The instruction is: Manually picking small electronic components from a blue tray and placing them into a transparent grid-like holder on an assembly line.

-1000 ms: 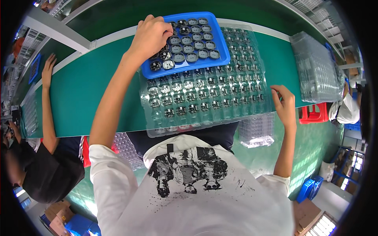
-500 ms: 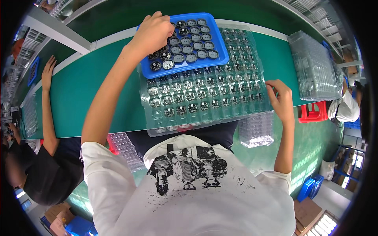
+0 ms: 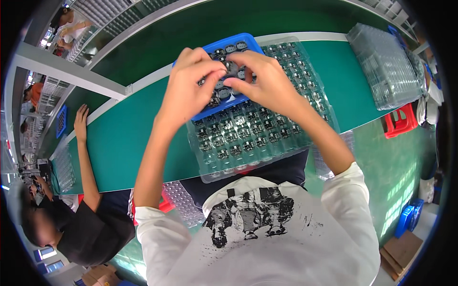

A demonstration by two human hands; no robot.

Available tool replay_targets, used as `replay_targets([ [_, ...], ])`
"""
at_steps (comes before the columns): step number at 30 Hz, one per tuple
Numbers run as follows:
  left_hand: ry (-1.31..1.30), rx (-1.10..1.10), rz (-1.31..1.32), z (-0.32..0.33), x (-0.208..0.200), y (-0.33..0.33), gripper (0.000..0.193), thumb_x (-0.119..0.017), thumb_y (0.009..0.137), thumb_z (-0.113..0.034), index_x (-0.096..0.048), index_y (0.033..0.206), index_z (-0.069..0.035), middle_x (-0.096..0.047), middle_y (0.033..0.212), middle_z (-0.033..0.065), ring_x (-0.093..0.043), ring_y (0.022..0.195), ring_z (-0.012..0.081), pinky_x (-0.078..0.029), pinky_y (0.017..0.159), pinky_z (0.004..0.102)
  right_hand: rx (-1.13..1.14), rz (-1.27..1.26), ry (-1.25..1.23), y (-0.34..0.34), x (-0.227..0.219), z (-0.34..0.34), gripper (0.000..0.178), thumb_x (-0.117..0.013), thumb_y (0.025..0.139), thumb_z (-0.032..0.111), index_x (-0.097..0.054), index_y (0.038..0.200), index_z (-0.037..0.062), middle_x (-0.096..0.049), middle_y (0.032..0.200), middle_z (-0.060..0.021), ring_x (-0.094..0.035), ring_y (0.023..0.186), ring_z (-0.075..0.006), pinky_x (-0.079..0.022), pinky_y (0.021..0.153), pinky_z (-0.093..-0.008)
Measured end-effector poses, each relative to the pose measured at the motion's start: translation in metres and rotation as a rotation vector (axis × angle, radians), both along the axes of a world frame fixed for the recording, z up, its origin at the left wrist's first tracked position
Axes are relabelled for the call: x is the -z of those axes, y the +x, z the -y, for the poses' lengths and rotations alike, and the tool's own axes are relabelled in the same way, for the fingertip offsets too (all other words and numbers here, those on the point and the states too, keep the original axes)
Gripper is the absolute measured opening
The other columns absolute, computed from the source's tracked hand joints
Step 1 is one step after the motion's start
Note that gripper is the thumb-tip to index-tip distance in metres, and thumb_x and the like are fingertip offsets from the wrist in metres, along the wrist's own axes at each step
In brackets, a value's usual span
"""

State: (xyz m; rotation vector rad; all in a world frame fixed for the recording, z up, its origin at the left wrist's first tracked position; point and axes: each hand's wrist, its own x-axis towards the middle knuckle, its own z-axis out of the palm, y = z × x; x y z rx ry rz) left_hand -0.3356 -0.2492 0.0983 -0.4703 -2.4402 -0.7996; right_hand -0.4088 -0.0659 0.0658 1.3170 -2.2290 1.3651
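Note:
A blue tray [image 3: 240, 41] of small round dark parts lies on top of a large clear blister tray [image 3: 248, 143], whose pockets hold several similar parts. Both my hands hover over the blue tray with their fingertips meeting. My left hand [image 3: 188, 93] has thumb and fingers pinched on a small dark part [image 3: 224, 78]. My right hand [image 3: 269, 81] curls in from the right, its thumb tip against the same spot. Whether it grips anything is hidden by the fingers.
The trays rest on a green conveyor belt [image 3: 129, 138]. A tall stack of clear trays [image 3: 381, 66] stands at the right, with a red stool [image 3: 400, 121] below it. A co-worker's arm [image 3: 86, 148] lies on the belt at the left. More clear trays [image 3: 62, 167] lie beyond it.
My right hand has left the clear tray's right edge and moved up and left over the blue tray. My left hand has closed its fingers and drawn in to meet it.

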Motion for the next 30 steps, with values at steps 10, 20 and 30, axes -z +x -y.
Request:
replay_targets([
  [10, -0.016, 0.024, -0.135, -0.011, -0.007, 0.030, 0.014, -0.072, 0.072, 0.003, -0.068, 0.083, -0.004, -0.055, 0.075, 0.0064, -0.050, 0.072, 0.0251, -0.041, 0.062, 0.0345, -0.199, -0.107, -0.009, 0.015, 0.003, -0.026, 0.036, -0.079, 0.075, 0.012, -0.064, 0.106, -0.0008, -0.061, 0.082, -0.0111, -0.060, 0.066, -0.0225, -0.048, 0.058, -0.0330],
  [20, -0.035, 0.150, -0.080, -0.029, 0.007, 0.032, 0.016, -0.073, 0.069, 0.003, -0.066, 0.081, -0.003, -0.052, 0.076, 0.0058, -0.050, 0.073, 0.0247, -0.042, 0.061, 0.0356, -0.145, -0.082, -0.030, 0.018, 0.008, -0.033, 0.035, -0.081, 0.074, 0.015, -0.066, 0.102, 0.0006, -0.061, 0.079, -0.0082, -0.058, 0.063, -0.0186, -0.047, 0.054, -0.0303],
  [30, 0.002, 0.165, -0.060, -0.032, 0.012, 0.032, 0.014, -0.072, 0.072, 0.006, -0.068, 0.083, -0.002, -0.052, 0.074, 0.0058, -0.048, 0.071, 0.0226, -0.039, 0.060, 0.0332, -0.189, 0.014, 0.007, 0.024, 0.003, -0.037, 0.033, -0.080, 0.074, 0.015, -0.066, 0.100, -0.0004, -0.061, 0.077, -0.0081, -0.058, 0.062, -0.0182, -0.047, 0.054, -0.0298],
])
